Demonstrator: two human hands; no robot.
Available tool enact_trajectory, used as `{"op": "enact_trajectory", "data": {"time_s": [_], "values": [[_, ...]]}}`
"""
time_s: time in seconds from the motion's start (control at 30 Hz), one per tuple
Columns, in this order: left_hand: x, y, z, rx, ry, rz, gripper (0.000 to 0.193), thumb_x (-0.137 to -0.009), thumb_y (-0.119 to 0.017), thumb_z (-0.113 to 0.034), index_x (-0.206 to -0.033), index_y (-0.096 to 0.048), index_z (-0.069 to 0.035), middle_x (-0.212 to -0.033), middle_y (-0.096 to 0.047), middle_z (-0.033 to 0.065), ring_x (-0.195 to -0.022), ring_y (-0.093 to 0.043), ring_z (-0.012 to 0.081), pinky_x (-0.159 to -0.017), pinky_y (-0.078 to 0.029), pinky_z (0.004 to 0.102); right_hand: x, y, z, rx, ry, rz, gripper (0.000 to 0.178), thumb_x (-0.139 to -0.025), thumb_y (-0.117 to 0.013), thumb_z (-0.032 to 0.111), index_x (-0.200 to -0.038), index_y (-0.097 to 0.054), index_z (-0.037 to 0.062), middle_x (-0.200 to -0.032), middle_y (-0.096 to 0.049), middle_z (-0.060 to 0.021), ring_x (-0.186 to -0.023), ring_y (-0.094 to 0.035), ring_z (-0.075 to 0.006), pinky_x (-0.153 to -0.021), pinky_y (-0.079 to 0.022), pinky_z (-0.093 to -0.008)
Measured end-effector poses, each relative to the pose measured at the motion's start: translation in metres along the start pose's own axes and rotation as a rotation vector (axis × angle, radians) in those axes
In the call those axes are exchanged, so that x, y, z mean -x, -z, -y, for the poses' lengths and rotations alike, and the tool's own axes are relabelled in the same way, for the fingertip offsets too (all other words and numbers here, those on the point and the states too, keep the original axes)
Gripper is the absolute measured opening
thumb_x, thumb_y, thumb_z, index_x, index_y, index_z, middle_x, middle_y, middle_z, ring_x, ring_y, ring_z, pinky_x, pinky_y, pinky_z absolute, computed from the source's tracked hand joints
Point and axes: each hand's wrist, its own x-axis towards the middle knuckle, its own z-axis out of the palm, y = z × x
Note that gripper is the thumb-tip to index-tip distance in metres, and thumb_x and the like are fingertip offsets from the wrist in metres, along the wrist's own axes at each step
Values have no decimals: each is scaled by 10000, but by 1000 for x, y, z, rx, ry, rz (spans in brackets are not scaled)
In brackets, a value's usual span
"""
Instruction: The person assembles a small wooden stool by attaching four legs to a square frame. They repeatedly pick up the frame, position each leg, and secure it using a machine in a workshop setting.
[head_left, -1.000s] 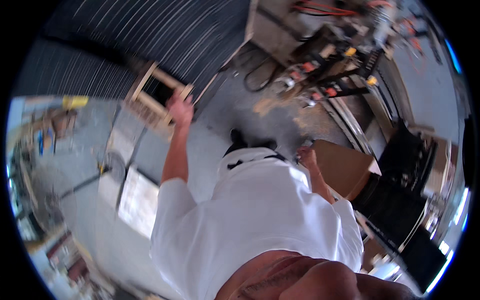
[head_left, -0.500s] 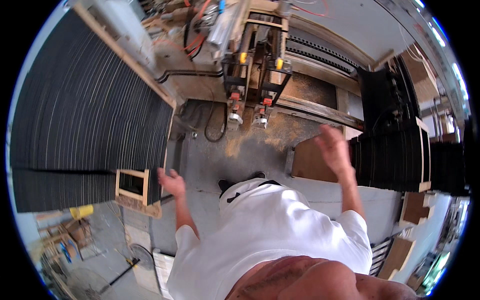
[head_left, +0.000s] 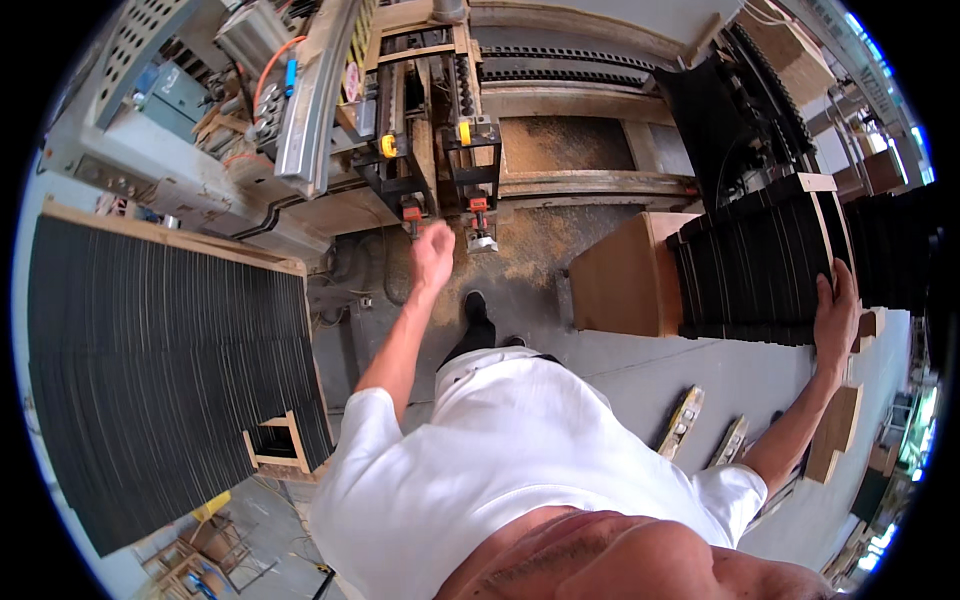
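Observation:
My right hand [head_left: 837,308] is at the outer edge of a stack of black panels [head_left: 750,275] on the right. Its thumb and fingers straddle the edge of the end panel [head_left: 826,225], which has a pale wooden strip. Out in front of me, my left hand [head_left: 432,258] hangs in the air just before the machine's two arms, with nothing visible in it. Its fingers look curled but are blurred. Those arms carry a left red-and-black clamp [head_left: 413,213] and a right red-and-black clamp [head_left: 479,206].
A long stack of black panels [head_left: 170,340] fills the left side, with a small wooden frame [head_left: 278,445] at its near end. A brown board block [head_left: 625,275] stands beside the right stack. Sawdust [head_left: 540,240] covers the floor under the machine [head_left: 590,185]. Pallet-jack forks [head_left: 683,422] lie behind right.
I have turned and stepped toward the right stack. My right hand has gone out to the right and onto its end panel. My left hand has moved forward, toward the machine arms.

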Motion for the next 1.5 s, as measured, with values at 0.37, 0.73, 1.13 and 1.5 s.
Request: {"op": "enact_trajectory", "data": {"time_s": [0.37,0.73,1.13,1.5], "values": [[-333,-55,-65,642,244,-93,428,-911,-623,-325,-1161,-577,18,-991,-626,96,-857,-622,184,-738,-544,323,-31,0,23,-162,-192,41,333,-925,-599,114,-1249,-585,37,-1164,-647,-120,-1098,-598,-199,-941,-449,-310],[-450,-70,-41,1067,475,-196,270,-887,-653,-298,-909,-589,-36,-714,-617,61,-543,-607,157,-438,-512,278,-48,-18,197,-411,318,-82,293,-859,-639,-37,-1146,-644,18,-1042,-662,-67,-932,-598,-127,-844,-468,-249],[-195,5,-42,1015,531,200,191,-891,-637,-180,-988,-620,-16,-838,-657,69,-667,-666,162,-568,-579,274,-129,-243,444,-625,843,261,229,-775,-678,74,-1002,-667,46,-968,-671,-108,-890,-610,-300,-794,-488,-384],[-39,66,-10,1018,674,39,202,-925,-601,-174,-1051,-608,-17,-902,-673,77,-780,-678,185,-719,-576,323,-141,-388,577,-712,1137,227,262,-819,-634,154,-1075,-680,128,-1017,-685,-41,-980,-597,-249,-865,-454,-390]]}}
